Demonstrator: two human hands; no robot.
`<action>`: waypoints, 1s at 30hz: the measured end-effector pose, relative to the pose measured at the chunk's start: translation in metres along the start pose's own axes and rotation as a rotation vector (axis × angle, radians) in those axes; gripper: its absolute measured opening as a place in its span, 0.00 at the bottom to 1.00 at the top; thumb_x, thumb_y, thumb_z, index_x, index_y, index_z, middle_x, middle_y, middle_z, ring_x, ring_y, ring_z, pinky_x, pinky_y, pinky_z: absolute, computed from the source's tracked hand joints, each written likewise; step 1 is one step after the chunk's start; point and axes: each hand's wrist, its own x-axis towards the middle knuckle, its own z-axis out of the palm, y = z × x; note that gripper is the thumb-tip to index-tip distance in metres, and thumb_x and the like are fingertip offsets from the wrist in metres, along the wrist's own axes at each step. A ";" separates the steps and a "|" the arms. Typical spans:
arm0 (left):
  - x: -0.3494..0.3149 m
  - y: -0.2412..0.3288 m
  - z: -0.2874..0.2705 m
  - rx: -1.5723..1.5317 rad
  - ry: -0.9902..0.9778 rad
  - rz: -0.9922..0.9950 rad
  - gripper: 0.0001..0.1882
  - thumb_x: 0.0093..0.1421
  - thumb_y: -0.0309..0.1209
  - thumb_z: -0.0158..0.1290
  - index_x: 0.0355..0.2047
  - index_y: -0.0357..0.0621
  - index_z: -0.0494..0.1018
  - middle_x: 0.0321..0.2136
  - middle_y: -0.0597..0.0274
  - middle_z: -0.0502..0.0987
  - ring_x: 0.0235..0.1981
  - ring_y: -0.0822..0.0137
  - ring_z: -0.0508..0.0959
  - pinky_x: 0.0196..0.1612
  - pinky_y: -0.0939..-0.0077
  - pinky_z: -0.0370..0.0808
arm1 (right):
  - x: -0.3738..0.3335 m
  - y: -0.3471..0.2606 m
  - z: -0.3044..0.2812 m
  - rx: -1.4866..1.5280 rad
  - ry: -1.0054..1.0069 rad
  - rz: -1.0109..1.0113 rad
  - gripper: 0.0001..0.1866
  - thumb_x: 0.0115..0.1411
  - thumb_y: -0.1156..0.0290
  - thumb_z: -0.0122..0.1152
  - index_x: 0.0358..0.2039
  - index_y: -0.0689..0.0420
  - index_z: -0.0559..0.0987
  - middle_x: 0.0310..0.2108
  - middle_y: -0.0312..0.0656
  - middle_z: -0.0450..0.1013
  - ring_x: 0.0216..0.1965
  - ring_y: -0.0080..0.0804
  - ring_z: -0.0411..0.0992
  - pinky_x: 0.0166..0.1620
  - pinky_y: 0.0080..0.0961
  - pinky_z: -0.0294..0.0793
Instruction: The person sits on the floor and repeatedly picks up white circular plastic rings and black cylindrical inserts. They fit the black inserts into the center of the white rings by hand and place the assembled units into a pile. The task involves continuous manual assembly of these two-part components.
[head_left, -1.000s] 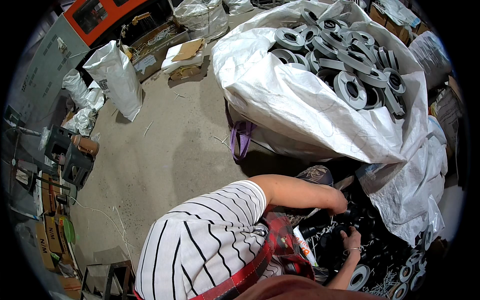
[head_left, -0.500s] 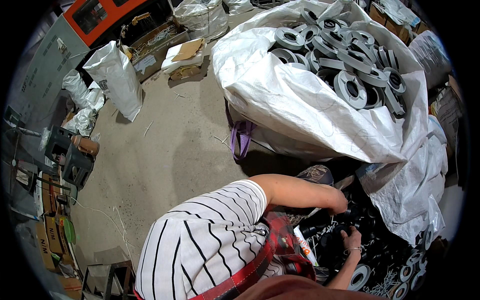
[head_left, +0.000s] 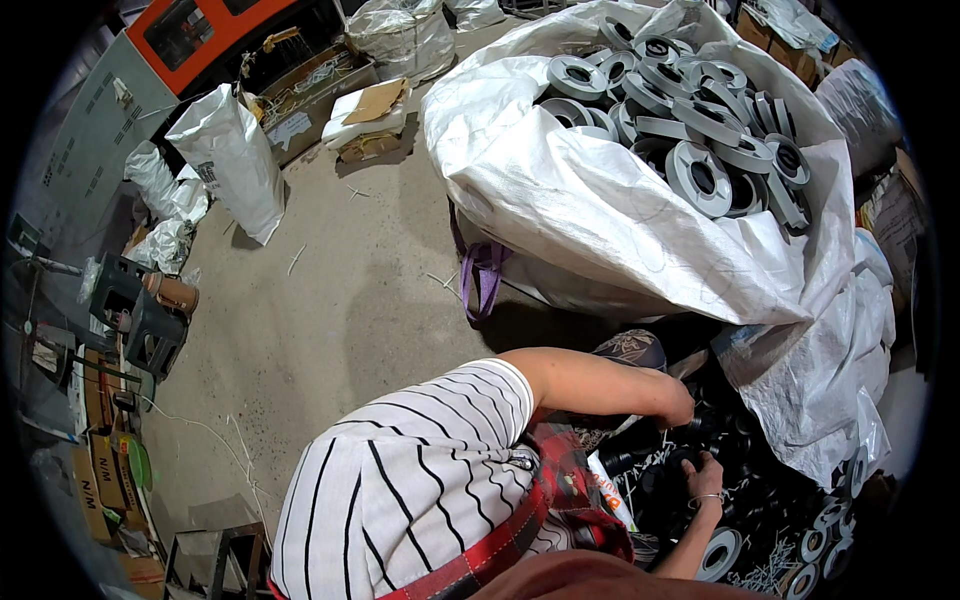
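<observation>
the left hand reaches into a dark heap of black parts, its fingers curled down among them; what its grip holds cannot be told; the right hand, a thin bracelet at its wrist, lies just below it, fingers bent on a black piece, how firmly i cannot tell; grey tape-like rolls lie just below and right of the hands; above them slumps a big white woven sack filled with more grey rolls, purple straps hanging at its left; farther left, bare concrete floor, a smaller white bag and cardboard boxes.
</observation>
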 end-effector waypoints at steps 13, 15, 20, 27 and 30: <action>-0.002 0.001 -0.002 0.012 0.001 0.001 0.14 0.43 0.30 0.58 0.33 0.41 0.78 0.34 0.54 0.79 0.38 0.53 0.78 0.40 0.62 0.75 | -0.001 -0.003 -0.002 -0.016 -0.011 0.001 0.25 0.48 0.67 0.66 0.46 0.65 0.73 0.41 0.59 0.73 0.44 0.53 0.72 0.46 0.38 0.72; -0.005 0.002 -0.004 -0.002 0.003 -0.007 0.14 0.43 0.30 0.58 0.33 0.41 0.78 0.34 0.54 0.79 0.38 0.54 0.78 0.41 0.62 0.75 | -0.001 -0.004 -0.002 -0.020 -0.010 0.000 0.25 0.48 0.67 0.66 0.46 0.64 0.73 0.40 0.59 0.73 0.43 0.53 0.72 0.46 0.38 0.72; -0.005 0.001 -0.003 -0.006 -0.002 -0.016 0.15 0.43 0.30 0.59 0.33 0.40 0.78 0.34 0.53 0.79 0.38 0.54 0.78 0.41 0.62 0.74 | 0.001 0.000 0.000 -0.014 -0.006 -0.007 0.25 0.48 0.67 0.66 0.45 0.64 0.73 0.40 0.59 0.73 0.43 0.53 0.72 0.45 0.38 0.72; -0.005 0.002 -0.006 -0.015 -0.001 -0.009 0.15 0.42 0.30 0.59 0.33 0.41 0.78 0.34 0.53 0.79 0.38 0.53 0.78 0.41 0.61 0.74 | 0.006 0.010 0.006 -0.010 0.000 -0.021 0.25 0.48 0.67 0.66 0.45 0.65 0.74 0.40 0.59 0.73 0.43 0.53 0.72 0.45 0.38 0.72; -0.003 0.000 -0.003 -0.008 -0.006 -0.005 0.15 0.42 0.30 0.59 0.33 0.41 0.78 0.33 0.53 0.79 0.38 0.53 0.78 0.40 0.61 0.74 | 0.004 0.005 0.003 -0.011 -0.009 -0.015 0.25 0.48 0.67 0.66 0.45 0.65 0.73 0.40 0.59 0.73 0.43 0.53 0.72 0.46 0.38 0.72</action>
